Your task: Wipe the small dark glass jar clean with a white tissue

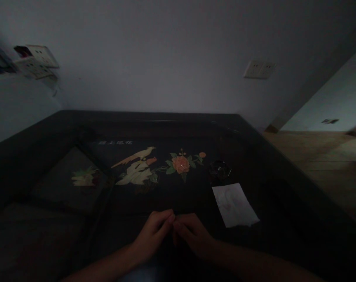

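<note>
My left hand (154,231) and my right hand (192,233) meet at the near middle of a dark lacquered table (254,137), fingertips pinched together and touching each other. Whatever is between the fingers is too small and too dark to make out. Just beyond the hands the tabletop carries an inlaid picture of a bird (136,156) and an orange flower (180,164). A white sheet of paper (235,205) lies flat to the right of my right hand, a short way off.
A dark glass ashtray (219,170) sits behind the paper. A smaller dark inlaid panel (74,180) lies at the left. Wall sockets (260,69) are on the back wall, more fittings (35,58) at the upper left. Wooden floor (327,156) lies to the right.
</note>
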`<state>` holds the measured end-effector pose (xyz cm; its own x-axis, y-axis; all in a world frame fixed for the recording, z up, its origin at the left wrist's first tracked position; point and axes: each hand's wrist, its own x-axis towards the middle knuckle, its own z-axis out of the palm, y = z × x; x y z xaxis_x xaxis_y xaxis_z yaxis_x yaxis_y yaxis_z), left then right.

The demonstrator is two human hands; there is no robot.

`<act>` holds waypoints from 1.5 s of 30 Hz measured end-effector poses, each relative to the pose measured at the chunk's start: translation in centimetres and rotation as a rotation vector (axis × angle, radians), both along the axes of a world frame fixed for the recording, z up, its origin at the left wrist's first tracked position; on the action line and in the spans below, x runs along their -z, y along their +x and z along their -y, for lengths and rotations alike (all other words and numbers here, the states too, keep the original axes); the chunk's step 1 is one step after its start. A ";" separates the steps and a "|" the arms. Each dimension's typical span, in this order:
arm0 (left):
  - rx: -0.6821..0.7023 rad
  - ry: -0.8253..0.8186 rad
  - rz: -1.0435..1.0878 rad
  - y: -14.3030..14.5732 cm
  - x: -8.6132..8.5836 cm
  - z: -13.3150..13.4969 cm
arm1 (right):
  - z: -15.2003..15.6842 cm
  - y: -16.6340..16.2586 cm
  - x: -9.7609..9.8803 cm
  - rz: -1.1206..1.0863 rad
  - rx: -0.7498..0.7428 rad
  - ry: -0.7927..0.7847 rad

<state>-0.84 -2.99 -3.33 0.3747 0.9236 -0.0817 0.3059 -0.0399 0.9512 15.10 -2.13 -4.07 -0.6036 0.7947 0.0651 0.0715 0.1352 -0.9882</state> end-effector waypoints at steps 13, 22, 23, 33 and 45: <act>0.029 0.007 0.007 -0.1 0.1 -0.1 | 0.2 -0.3 0.2 -0.023 0.008 0.024; 0.035 0.024 0.022 -0.2 -0.1 0.0 | 0.2 -0.2 0.8 -0.024 0.006 0.029; 0.034 0.030 0.027 -0.2 0.0 -0.1 | 0.2 -0.2 0.7 -0.026 0.003 0.033; 0.021 0.033 0.035 -0.2 0.4 0.0 | 0.1 -0.1 0.3 0.020 0.000 0.059; 0.038 -0.010 0.040 -0.2 0.6 -0.2 | 0.1 -0.1 0.4 0.032 0.009 0.050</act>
